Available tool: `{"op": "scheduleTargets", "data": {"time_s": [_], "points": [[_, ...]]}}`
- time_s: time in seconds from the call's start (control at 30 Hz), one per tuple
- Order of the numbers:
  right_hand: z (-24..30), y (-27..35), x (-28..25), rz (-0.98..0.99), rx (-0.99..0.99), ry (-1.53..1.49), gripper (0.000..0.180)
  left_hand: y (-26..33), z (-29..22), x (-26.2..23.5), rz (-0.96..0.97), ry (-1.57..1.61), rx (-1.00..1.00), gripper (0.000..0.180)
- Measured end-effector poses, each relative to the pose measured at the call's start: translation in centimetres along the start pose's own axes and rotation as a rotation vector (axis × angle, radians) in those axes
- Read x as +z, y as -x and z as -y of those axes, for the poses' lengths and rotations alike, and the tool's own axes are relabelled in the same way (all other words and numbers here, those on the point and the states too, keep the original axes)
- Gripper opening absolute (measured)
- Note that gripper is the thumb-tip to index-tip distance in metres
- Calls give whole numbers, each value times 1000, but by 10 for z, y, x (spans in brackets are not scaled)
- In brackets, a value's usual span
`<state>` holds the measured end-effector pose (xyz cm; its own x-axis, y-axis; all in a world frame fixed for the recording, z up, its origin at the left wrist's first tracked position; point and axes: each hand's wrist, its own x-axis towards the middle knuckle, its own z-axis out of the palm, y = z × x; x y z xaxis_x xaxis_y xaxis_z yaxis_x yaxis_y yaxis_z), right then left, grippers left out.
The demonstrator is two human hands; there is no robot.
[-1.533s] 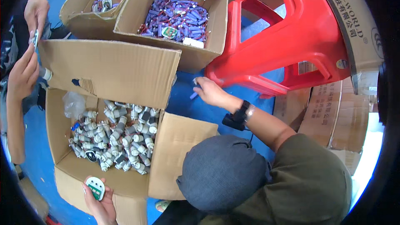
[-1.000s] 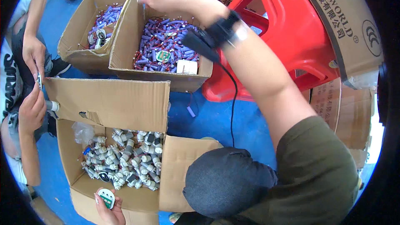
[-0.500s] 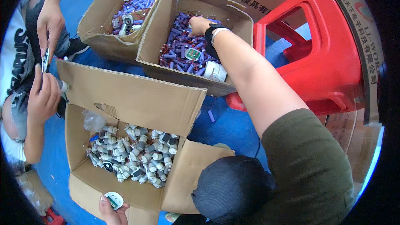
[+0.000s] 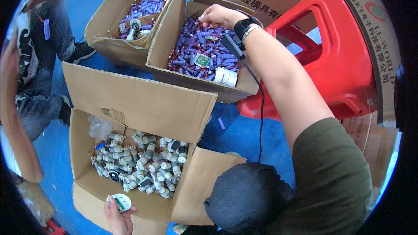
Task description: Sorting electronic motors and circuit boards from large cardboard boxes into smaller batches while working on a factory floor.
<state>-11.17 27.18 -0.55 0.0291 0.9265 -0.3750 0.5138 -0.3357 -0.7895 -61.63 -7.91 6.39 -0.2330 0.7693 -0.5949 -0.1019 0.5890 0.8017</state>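
Observation:
My left hand [image 4: 118,217], low in the picture, is closed on a round white plastic cover [image 4: 125,201] with a green circuit board inside. Over the far side of a cardboard box [image 4: 174,30], my right hand [image 4: 217,16] pinches a small white connector [image 4: 201,18]; any lead from it is hard to make out. Purple cylindrical batteries [image 4: 196,56] with red and dark wires fill that box. On top of them lie a white piece with a green board [image 4: 202,61] and a white cylinder [image 4: 226,77]. A black device [image 4: 232,46] on a cable hangs at my right wrist.
An open box [image 4: 122,209] holds many small grey-and-white motors [image 4: 143,161]. Another box [image 4: 115,52] contains more batteries. One loose battery [image 4: 221,123] lies on the blue floor. A red stool [image 4: 348,61] stands right. Another person's arm [image 4: 19,139] is at left, near a hanging battery [image 4: 46,29].
My right hand has lifted up from among the batteries, with fingers now pinched. The other person's hands have moved apart, and a battery now hangs there. My left hand barely moved.

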Motion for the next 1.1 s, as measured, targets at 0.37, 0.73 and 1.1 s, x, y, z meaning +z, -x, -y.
{"op": "scheduleTargets", "data": {"time_s": [0.37, 0.73, 1.1], "points": [[20, 66, -10, -28, -233, 1212, 22, 1, 7, -4, -32, 39, 62, 28], [76, 99, 4, 149, -421, -321, 15, 7, 3, 0, -34, 70, 40, 29], [131, 196, 65, 644, -461, -1062, 11, 14, -4, 4, 72, 65, 63, 29]]}}
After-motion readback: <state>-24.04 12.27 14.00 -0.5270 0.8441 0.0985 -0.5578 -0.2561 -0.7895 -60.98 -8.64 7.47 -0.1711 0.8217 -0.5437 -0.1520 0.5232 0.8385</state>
